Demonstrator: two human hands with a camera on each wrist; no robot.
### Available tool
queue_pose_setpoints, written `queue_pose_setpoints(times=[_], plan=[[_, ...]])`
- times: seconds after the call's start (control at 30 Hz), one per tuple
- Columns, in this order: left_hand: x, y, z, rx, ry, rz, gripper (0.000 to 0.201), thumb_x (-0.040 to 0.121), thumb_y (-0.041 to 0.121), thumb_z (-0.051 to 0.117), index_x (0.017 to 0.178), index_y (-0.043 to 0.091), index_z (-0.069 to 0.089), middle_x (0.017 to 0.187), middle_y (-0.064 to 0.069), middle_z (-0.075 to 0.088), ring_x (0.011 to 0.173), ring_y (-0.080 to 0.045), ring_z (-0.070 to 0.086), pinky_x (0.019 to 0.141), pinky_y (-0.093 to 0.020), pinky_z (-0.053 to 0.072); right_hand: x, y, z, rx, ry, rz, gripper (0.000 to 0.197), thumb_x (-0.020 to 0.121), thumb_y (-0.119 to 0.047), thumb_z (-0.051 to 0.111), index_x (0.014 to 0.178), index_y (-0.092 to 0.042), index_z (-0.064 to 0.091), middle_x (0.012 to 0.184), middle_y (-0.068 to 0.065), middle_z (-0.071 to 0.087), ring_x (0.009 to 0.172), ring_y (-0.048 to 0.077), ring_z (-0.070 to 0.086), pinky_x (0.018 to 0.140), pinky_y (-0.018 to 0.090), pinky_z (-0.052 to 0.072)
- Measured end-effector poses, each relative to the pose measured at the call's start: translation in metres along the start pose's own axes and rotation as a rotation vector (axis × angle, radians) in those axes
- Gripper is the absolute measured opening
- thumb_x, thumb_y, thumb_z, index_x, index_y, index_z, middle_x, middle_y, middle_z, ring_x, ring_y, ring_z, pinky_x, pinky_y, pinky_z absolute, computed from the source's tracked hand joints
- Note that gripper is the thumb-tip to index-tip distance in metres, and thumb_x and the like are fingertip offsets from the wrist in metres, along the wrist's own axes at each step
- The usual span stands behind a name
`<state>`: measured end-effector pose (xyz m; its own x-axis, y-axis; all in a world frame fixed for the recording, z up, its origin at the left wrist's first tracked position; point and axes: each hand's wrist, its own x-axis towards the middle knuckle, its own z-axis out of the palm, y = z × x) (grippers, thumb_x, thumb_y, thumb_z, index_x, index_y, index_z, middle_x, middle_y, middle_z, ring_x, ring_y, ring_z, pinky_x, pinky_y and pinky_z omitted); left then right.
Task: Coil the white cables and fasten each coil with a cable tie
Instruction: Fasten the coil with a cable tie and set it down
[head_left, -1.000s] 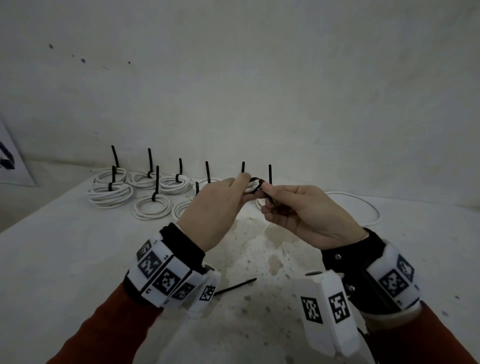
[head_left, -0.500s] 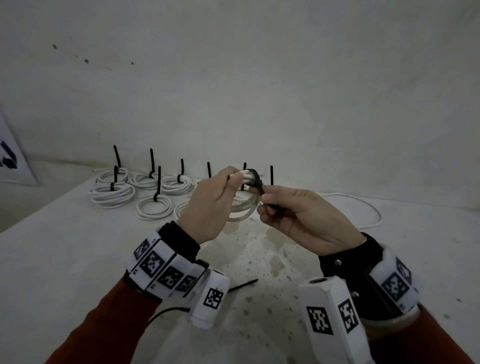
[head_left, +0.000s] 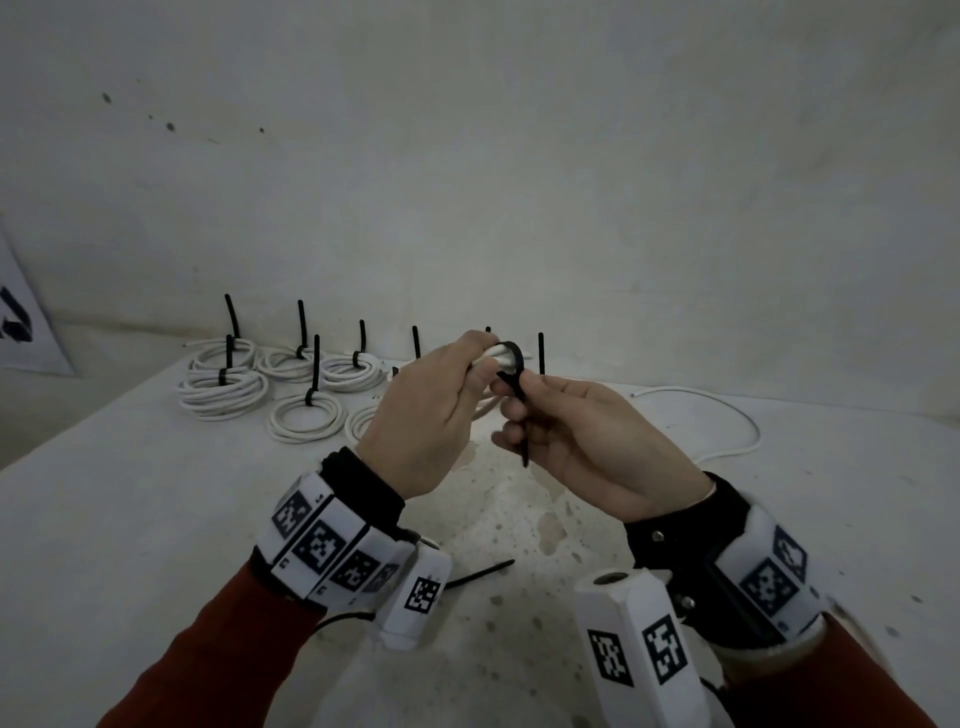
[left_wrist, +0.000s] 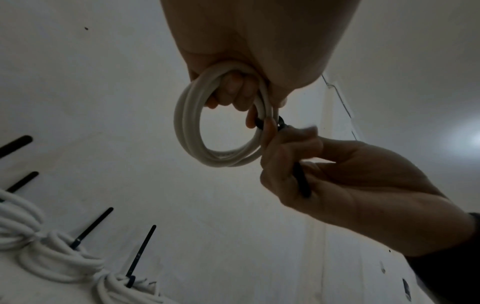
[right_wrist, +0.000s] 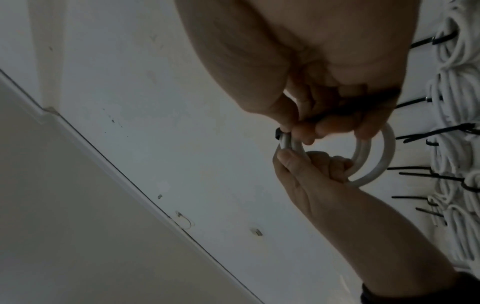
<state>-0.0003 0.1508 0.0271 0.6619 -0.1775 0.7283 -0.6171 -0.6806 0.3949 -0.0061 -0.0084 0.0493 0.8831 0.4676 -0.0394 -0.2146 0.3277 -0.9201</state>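
Observation:
My left hand (head_left: 441, 400) holds a small coil of white cable (left_wrist: 192, 131) up above the table, fingers curled through the ring. A black cable tie (head_left: 511, 364) loops over the top of the coil. My right hand (head_left: 550, 415) pinches the tie's tail (left_wrist: 301, 181) just under the loop; the tail runs down across its palm. In the right wrist view the coil (right_wrist: 381, 156) hangs below my right fingers, with the tie's head (right_wrist: 278, 134) at its left edge.
Several tied white coils (head_left: 223, 392) with upright black tie tails lie at the table's back left. A loose white cable (head_left: 727, 415) curves at the back right. A spare black tie (head_left: 480, 571) lies on the table between my wrists. A wall stands close behind.
The coil has risen slightly and the tie's loop now sits over its top. My right hand has drawn the tail down through, so more of it shows below the fingers.

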Motion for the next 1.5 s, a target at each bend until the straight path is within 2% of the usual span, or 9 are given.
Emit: queue_pose_setpoints(times=[0.13,0.23,0.4,0.63,0.8,0.93,1.03,1.17,1.5], plan=[[0.000,0.001,0.001,0.003,-0.010,0.032,0.041,0.098,0.037,0.027,0.114,0.012,0.055,0.088,0.008,0.058,0.078,-0.006,0.049,0.069,-0.018,0.033,0.000,0.000,0.002,-0.008,0.014,0.017,0.027,0.101,-0.022,0.040,0.091,-0.006,0.059,0.055,-0.005,0.027,0.047,0.006,0.025,0.047,0.018,0.026],[0.000,0.002,0.000,0.015,-0.007,0.063,0.040,0.098,0.034,0.029,0.117,0.010,0.054,0.094,0.008,0.057,0.083,-0.007,0.049,0.073,-0.010,0.033,0.000,-0.001,0.001,0.023,0.022,0.018,0.026,0.100,-0.024,0.042,0.093,-0.007,0.060,0.051,-0.007,0.022,0.042,0.005,0.022,0.042,0.017,0.023],[0.000,0.004,-0.004,0.081,-0.009,0.125,0.040,0.098,0.032,0.031,0.121,0.008,0.054,0.096,-0.003,0.061,0.086,-0.015,0.048,0.079,-0.027,0.035,-0.002,0.000,0.002,0.048,0.044,0.010,0.023,0.099,-0.024,0.045,0.090,-0.009,0.059,0.048,-0.007,0.018,0.040,0.006,0.018,0.040,0.018,0.018],[0.001,0.002,-0.005,0.159,-0.018,0.176,0.043,0.097,0.032,0.032,0.131,0.015,0.051,0.092,0.014,0.054,0.081,-0.003,0.035,0.081,-0.023,0.029,-0.002,0.001,0.002,0.003,0.086,-0.005,0.023,0.096,-0.034,0.051,0.083,-0.016,0.059,0.046,-0.008,0.016,0.037,0.005,0.013,0.038,0.018,0.013],[0.001,0.000,-0.003,-0.114,-0.020,-0.003,0.038,0.098,0.036,0.033,0.117,0.013,0.056,0.087,0.012,0.061,0.080,-0.010,0.056,0.074,-0.023,0.042,0.000,0.001,0.002,-0.204,0.134,-0.081,0.035,0.091,-0.041,0.056,0.095,-0.008,0.069,0.049,-0.002,0.036,0.041,0.009,0.033,0.041,0.018,0.034],[0.005,0.003,-0.002,-0.493,0.053,-0.352,0.027,0.102,0.030,0.034,0.088,0.018,0.053,0.054,0.017,0.045,0.052,-0.002,0.041,0.057,-0.030,0.037,0.001,-0.005,-0.010,-0.371,0.292,-0.255,0.018,0.085,-0.028,0.070,0.079,-0.010,0.069,0.070,0.002,0.063,0.060,0.014,0.059,0.054,0.025,0.051],[0.008,0.003,-0.003,-0.792,0.086,-0.551,0.027,0.102,0.025,0.033,0.080,0.014,0.045,0.051,0.015,0.035,0.046,-0.004,0.033,0.050,-0.023,0.036,0.002,-0.008,-0.019,-0.473,0.318,-0.278,0.027,0.076,-0.023,0.079,0.098,-0.014,0.066,0.089,0.005,0.066,0.074,0.014,0.064,0.066,0.031,0.058],[0.008,0.004,-0.004,-1.002,0.058,-0.626,0.028,0.102,0.027,0.035,0.079,0.015,0.044,0.056,0.007,0.034,0.044,-0.005,0.030,0.045,-0.018,0.037,0.000,-0.006,-0.015,-0.435,0.139,-0.144,0.037,0.076,-0.016,0.077,0.110,-0.011,0.063,0.092,0.008,0.071,0.080,0.017,0.070,0.078,0.034,0.059],[0.006,0.008,0.004,-0.898,0.074,-0.626,0.026,0.101,0.028,0.038,0.087,0.010,0.050,0.061,0.003,0.047,0.048,-0.007,0.039,0.048,-0.020,0.039,-0.004,-0.001,-0.011,-0.463,0.060,-0.104,0.032,0.078,0.000,0.073,0.108,-0.004,0.065,0.100,0.016,0.073,0.086,0.025,0.071,0.075,0.033,0.060]])
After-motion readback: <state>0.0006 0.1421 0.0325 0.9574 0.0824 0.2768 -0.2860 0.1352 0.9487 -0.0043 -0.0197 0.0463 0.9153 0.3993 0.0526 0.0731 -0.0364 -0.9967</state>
